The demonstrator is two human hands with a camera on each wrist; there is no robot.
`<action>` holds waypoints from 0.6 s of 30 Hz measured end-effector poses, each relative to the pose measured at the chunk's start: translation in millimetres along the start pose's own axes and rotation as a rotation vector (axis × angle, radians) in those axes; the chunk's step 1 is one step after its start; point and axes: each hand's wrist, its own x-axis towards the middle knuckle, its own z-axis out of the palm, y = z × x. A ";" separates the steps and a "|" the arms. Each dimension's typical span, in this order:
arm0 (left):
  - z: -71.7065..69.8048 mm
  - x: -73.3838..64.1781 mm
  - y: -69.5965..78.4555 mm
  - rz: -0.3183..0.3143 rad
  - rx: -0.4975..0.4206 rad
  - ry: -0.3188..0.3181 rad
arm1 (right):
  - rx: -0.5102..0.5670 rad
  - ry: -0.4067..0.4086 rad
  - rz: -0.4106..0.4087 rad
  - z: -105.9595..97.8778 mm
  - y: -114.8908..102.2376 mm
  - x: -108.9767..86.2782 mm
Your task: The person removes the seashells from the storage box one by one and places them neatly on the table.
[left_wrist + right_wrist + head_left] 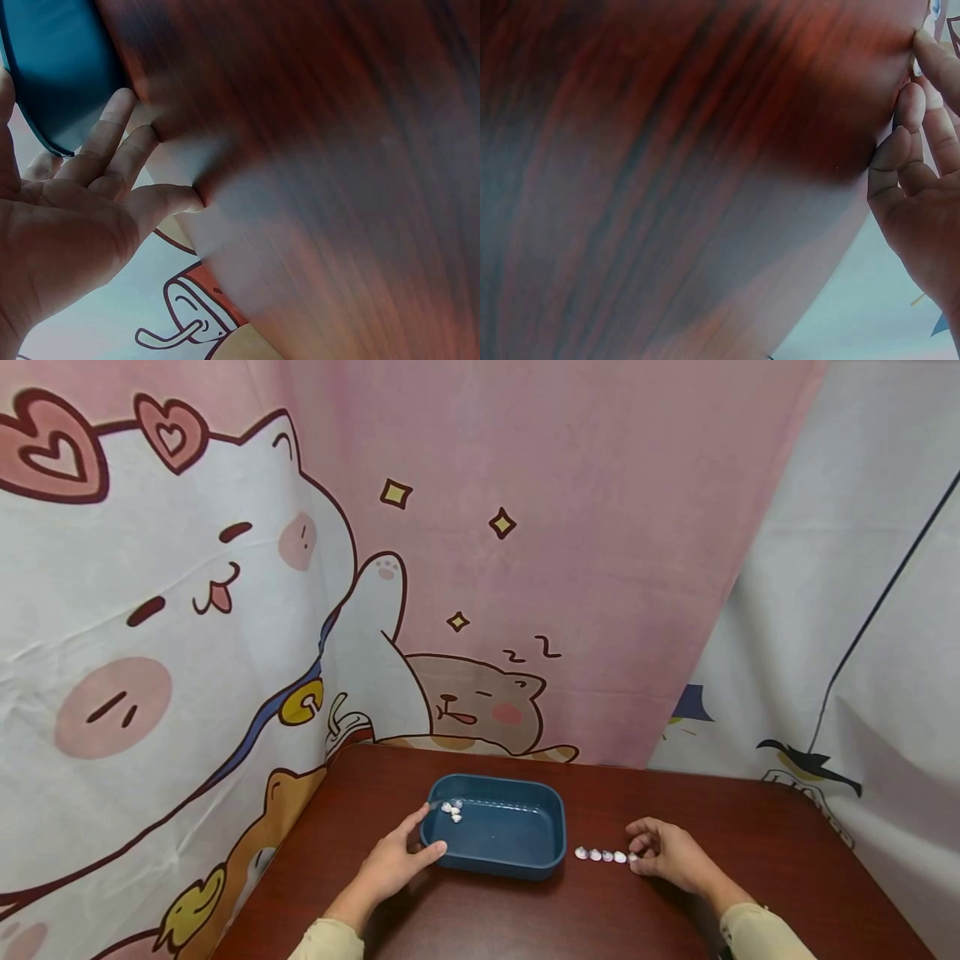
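Observation:
A dark blue rectangular tray [498,839] stands on the table. My left hand [393,860] is at its left end, fingers fairly straight against the side and thumb tip over the near rim. In the left wrist view, the left hand [82,202] has its fingers spread low by the tray wall. Several small white shells [454,811] lie inside the tray at its left. To the right of the tray runs a row of shells [596,854]. My right hand [671,856] pinches the shell [633,857] at the row's right end between thumb and index finger.
The reddish-brown wooden table [480,914] has its far edge against a pink cartoon-print cloth [600,568]. A white cat-print cloth [247,552] hangs along the left side, and pale cloth [862,610] hangs at the right.

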 end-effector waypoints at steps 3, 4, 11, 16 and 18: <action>0.5 0.5 -0.8 -0.001 -0.001 0.000 | -0.007 0.002 -0.005 0.7 1.7 0.2; 0.6 0.6 -0.9 -0.003 -0.002 0.000 | -0.009 0.001 -0.002 0.9 2.2 0.3; 0.5 0.3 -0.4 0.000 -0.003 0.004 | -0.001 0.001 -0.016 0.7 2.3 0.4; 0.1 -0.1 0.2 -0.002 0.002 0.006 | 0.017 -0.005 -0.027 0.1 2.6 0.4; 0.0 0.1 0.3 -0.005 0.001 0.005 | 0.012 -0.012 0.002 -1.5 2.9 1.7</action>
